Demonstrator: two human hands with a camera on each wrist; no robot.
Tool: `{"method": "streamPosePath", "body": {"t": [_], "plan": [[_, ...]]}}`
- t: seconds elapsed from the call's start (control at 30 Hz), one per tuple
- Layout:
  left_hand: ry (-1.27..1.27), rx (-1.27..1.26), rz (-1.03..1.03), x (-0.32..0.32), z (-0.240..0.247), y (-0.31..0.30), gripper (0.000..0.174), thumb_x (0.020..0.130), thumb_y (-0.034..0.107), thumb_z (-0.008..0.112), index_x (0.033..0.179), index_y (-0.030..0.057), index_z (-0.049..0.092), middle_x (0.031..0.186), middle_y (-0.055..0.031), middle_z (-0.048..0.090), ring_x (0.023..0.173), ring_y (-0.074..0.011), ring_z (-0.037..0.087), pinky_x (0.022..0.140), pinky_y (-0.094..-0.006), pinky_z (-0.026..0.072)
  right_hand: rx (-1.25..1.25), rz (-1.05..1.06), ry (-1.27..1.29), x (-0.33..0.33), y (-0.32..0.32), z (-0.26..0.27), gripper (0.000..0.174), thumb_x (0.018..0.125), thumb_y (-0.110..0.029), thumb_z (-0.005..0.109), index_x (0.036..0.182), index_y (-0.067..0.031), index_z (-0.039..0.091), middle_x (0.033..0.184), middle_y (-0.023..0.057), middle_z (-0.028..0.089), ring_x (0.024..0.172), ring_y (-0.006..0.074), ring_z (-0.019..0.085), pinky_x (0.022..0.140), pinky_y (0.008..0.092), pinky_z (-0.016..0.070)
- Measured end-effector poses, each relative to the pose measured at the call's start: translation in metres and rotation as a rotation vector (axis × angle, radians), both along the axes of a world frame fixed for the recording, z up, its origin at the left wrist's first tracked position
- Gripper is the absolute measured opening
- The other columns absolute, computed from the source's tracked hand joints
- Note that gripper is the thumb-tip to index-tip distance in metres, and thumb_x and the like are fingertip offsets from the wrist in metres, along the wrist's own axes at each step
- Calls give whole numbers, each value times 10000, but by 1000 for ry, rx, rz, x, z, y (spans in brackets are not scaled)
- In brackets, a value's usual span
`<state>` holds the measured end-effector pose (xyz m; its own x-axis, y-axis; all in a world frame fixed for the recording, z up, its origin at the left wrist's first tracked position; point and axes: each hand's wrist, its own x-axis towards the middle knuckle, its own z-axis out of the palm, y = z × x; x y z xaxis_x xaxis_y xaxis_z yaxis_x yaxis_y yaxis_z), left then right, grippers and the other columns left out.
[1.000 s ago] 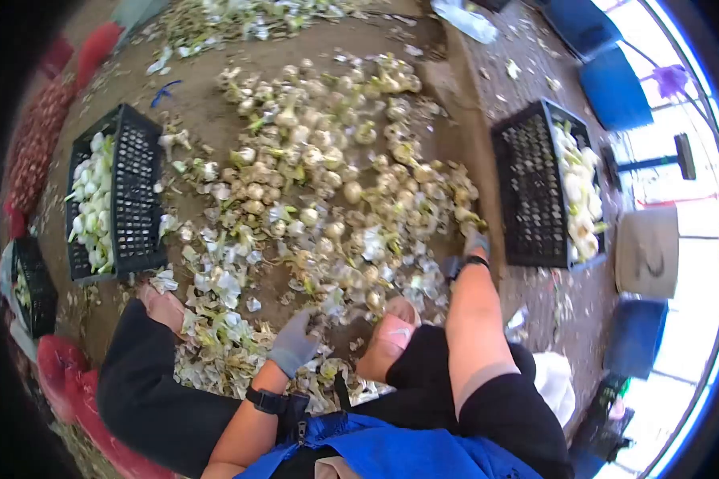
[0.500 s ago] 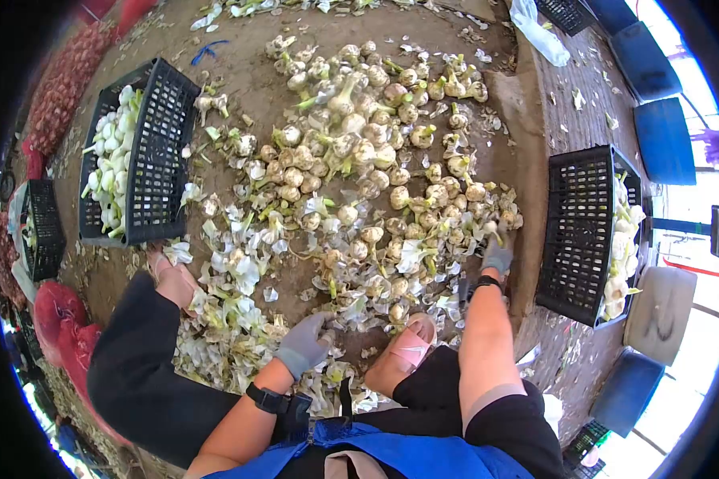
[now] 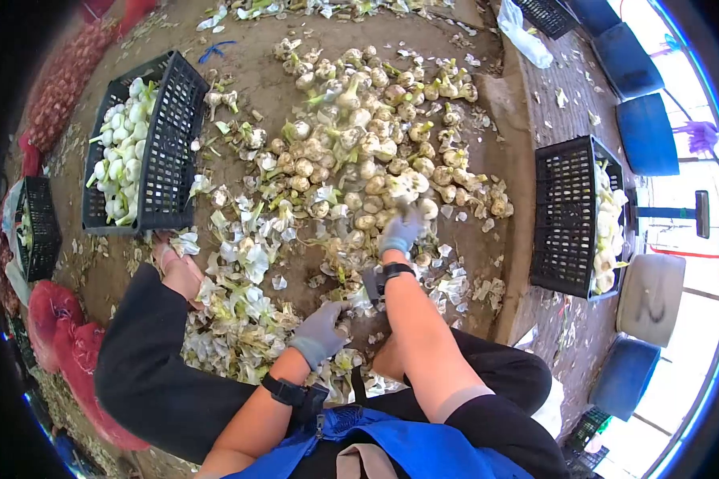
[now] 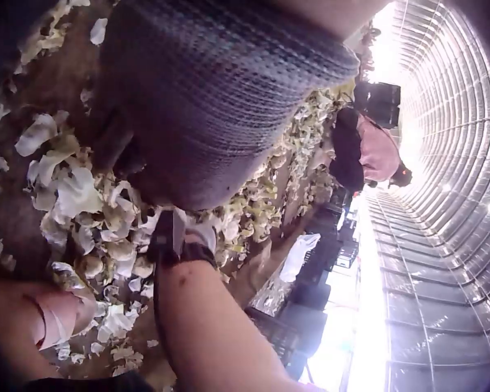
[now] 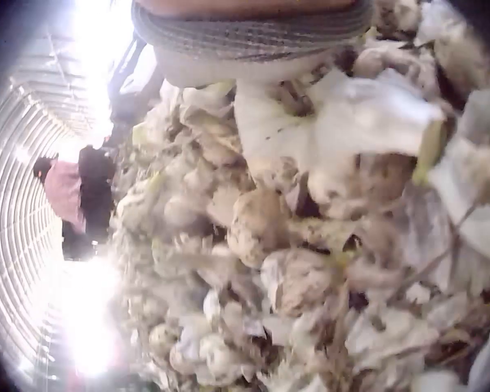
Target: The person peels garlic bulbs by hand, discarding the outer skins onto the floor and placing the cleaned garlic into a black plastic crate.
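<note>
Garlic bulbs (image 3: pixel 303 168) lie in a broad heap on the ground. The gloved right hand (image 3: pixel 402 231) reaches over the heap's near side, its fingers at a pale bulb (image 3: pixel 407 185) that they seem to grip. In the right wrist view a large white bulb (image 5: pixel 327 118) with a stem stands right by the glove (image 5: pixel 253 41); the fingertips are hidden. The gloved left hand (image 3: pixel 319 334) hovers low over peeled skins (image 3: pixel 252 319), fingers loosely bent and apart, nothing seen between them. Its glove (image 4: pixel 212 98) fills the top of the left wrist view.
Black crates of white bulbs stand at left (image 3: pixel 172 144) and right (image 3: pixel 563 215). Red net sacks (image 3: pixel 72 351) lie at far left, blue bins (image 3: pixel 647 136) at far right. Bent legs flank the skins. Another person (image 4: pixel 376 151) is in the background.
From the heap's right edge, the right hand has come leftward to its near middle, with a white bulb at its fingers. The left hand has shifted slightly right.
</note>
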<state>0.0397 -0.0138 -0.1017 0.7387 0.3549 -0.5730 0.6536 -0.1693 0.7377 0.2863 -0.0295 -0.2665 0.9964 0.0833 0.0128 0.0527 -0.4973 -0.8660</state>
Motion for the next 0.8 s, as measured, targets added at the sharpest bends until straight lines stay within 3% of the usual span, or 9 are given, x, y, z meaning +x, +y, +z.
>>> {"method": "streamPosePath", "body": {"t": [0.1,0.2,0.27,0.4,0.53,0.6,0.63,0.77,0.8], "plan": [[-57,-3,8,-7,-7,-5,357,847,203,571,1183,86,539,1097,-154,605,1019,-318,576,871,-362,457,74,-4,-1,-33,19,18,280,800,-53,549,1065,3,618,1268,160,518,1228,274,433,994,354,376],[-52,88,-52,-10,-4,-8,353,853,205,566,1185,91,537,1105,-152,602,1024,-313,575,872,-362,457,-296,332,0,-38,10,41,289,816,-98,551,1080,7,600,1209,158,558,1160,263,495,978,339,383],[-18,54,-60,-9,3,-6,351,852,199,567,1184,92,537,1114,-157,597,1029,-315,571,874,-360,455,181,172,326,-10,-9,42,295,827,-139,560,1080,9,586,1111,154,599,1051,255,556,937,329,407],[-8,13,-33,-7,-1,-4,343,847,192,571,1172,90,540,1110,-170,595,1023,-328,569,871,-360,455,371,-290,-5,73,-73,-2,277,799,-81,539,1053,16,590,994,145,624,943,252,584,846,347,450],[-31,32,-24,-9,-15,-4,341,842,195,574,1165,89,542,1103,-174,596,1017,-333,569,868,-361,456,-142,-104,-32,131,-101,-10,316,787,-56,545,1096,-12,595,1012,151,626,917,250,593,842,344,458],[8,11,-45,-6,-10,0,410,813,198,551,1206,83,526,1127,-224,566,1020,-378,552,879,-407,451,-281,190,471,141,-80,6,443,766,-69,594,1207,-48,555,1054,153,628,933,248,599,842,336,461],[14,12,-39,-5,-8,2,410,813,198,551,1206,83,526,1127,-224,566,1020,-378,552,879,-407,451,-89,337,690,140,-67,12,628,722,-112,666,1318,-92,470,1140,170,600,1013,259,579,877,336,447],[14,18,-40,-6,-11,2,386,827,198,560,1200,105,526,1117,-207,576,1023,-360,558,882,-386,451,-742,432,441,117,-23,21,937,649,-333,783,1424,-144,291,1352,169,443,1237,334,417,1032,349,358],[3,80,-57,-7,-17,0,361,845,205,570,1186,94,529,1095,-181,595,1017,-337,568,873,-365,452,-741,436,441,139,-38,-53,937,649,-333,783,1424,-144,291,1352,169,443,1237,334,417,1032,349,358]]}}
